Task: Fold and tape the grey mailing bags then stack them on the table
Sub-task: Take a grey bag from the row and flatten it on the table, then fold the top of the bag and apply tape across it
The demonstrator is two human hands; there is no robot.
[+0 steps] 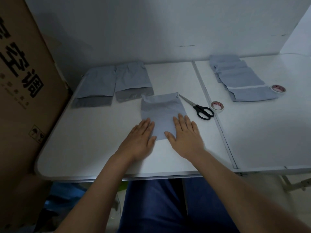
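A grey mailing bag [162,113] lies flat on the white bench [94,140], near its middle. Both hands press on the bag's near end: the left hand [140,140] lies flat, fingers straight, on the 7 o'clock corner, and the right hand [185,138] lies flat, fingers spread, on the 5 o'clock corner (neither grip closes around anything). The bag's far edge curls up slightly at 12 o'clock. Black-handled scissors [197,106] lie just beside the bag at 2 o'clock, with a tape roll [217,107] close beyond them at 3 o'clock. Two more grey bags [114,83] lie side by side at 10 o'clock from the pressed bag. An overlapping row of grey bags [239,78] lies at 2 o'clock, farther off, a second tape roll [278,88] touching its near end. A cardboard box [20,91] stands at 9 o'clock.
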